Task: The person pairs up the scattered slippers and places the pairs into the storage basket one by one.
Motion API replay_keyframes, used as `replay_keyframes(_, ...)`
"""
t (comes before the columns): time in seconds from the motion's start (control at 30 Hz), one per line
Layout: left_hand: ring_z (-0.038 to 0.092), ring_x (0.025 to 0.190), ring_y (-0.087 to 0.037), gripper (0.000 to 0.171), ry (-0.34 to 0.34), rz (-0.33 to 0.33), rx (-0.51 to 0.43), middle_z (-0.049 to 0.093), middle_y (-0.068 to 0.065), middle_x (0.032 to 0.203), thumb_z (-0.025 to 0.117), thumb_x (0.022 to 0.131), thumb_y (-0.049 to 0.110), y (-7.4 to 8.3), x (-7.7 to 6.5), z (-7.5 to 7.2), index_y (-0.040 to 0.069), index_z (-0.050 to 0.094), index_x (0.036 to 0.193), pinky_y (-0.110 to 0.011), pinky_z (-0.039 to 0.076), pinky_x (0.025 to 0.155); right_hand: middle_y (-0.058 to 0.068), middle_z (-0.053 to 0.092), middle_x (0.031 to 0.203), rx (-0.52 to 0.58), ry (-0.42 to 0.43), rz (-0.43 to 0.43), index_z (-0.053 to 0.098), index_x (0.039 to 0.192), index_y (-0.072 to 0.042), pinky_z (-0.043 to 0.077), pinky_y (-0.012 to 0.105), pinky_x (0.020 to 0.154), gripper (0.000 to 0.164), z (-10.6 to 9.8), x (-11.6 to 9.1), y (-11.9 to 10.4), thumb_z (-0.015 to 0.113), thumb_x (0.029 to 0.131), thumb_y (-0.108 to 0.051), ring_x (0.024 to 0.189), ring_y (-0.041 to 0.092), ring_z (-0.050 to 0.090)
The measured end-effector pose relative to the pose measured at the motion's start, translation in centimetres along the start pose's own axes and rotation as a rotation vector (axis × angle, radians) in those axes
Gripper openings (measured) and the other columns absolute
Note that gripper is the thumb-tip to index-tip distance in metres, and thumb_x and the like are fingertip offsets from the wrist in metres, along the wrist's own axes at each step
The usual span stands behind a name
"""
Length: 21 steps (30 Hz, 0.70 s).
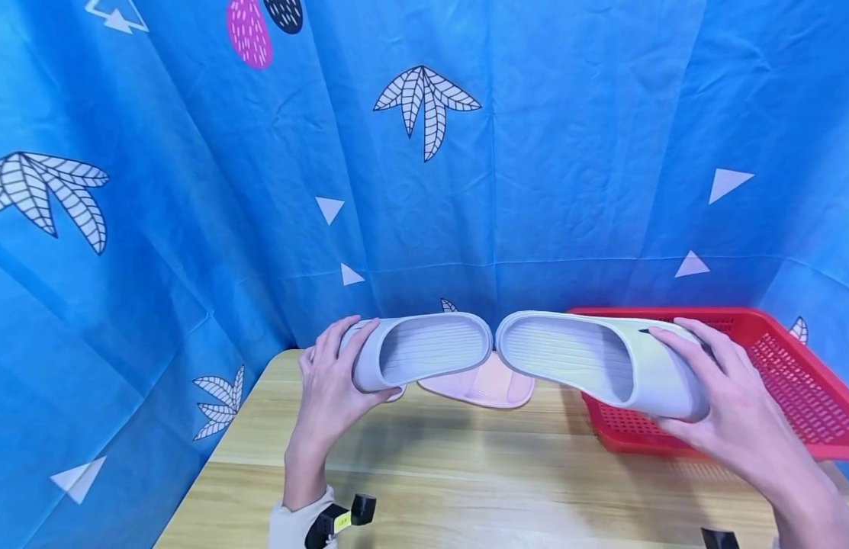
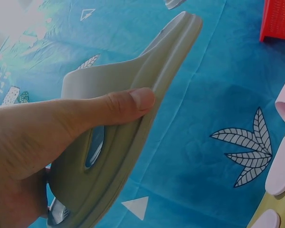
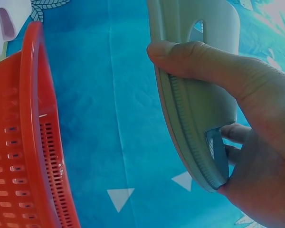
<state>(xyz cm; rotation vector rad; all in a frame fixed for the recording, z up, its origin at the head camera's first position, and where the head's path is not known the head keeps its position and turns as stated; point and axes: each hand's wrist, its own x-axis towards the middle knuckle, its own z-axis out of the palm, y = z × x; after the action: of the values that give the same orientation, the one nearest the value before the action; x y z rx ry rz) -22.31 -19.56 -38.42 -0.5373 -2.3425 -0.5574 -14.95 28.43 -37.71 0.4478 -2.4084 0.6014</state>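
Note:
Two pale grey slide slippers are held up above the table, heel ends facing each other and nearly meeting. My left hand (image 1: pixel 331 381) grips the left slipper (image 1: pixel 434 347) by its toe end. In the left wrist view the thumb lies along that slipper's (image 2: pixel 118 137) side and sole edge. My right hand (image 1: pixel 726 389) grips the right slipper (image 1: pixel 568 354) around its toe strap; the right wrist view shows the thumb pressed on this slipper's (image 3: pixel 194 109) side. Behind them a pink slipper (image 1: pixel 493 385) lies on the table, partly hidden by the grey pair.
A red perforated plastic basket (image 1: pixel 795 335) stands at the right on the wooden table (image 1: pixel 424 488). A blue patterned curtain (image 1: pixel 568 152) hangs behind and along the left side. More pink footwear (image 2: pixel 268 221) shows at the left wrist view's lower right edge.

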Motion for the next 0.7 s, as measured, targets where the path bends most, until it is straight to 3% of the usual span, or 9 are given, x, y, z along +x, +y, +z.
replay_keyframes(0.23, 0.037, 0.139, -0.035, 0.104, -0.02, -0.003, -0.016, 0.047, -0.01, 0.151, 0.102, 0.057, 0.042, 0.2, -0.05, 0.31, 0.027, 0.053, 0.147, -0.07, 0.024, 0.103, 0.019, 0.041, 0.151, 0.009, 0.005, -0.029, 0.05, 0.152, -0.019, 0.041, 0.068, 0.088, 0.131, 0.31, 0.1, -0.1, 0.105, 0.033, -0.005, 0.128, 0.044, 0.038)
replay_keyframes(0.7, 0.037, 0.139, -0.034, 0.103, -0.032, 0.037, 0.0, 0.047, -0.011, 0.151, 0.099, 0.059, 0.05, 0.77, 0.1, 0.75, 0.03, 0.053, 0.149, -0.065, 0.028, 0.1, 0.018, 0.042, 0.15, 0.01, -0.013, -0.044, 0.051, 0.151, -0.018, 0.041, 0.063, 0.081, 0.13, 0.68, 0.28, -0.53, 0.106, 0.035, -0.008, 0.127, 0.042, 0.04)
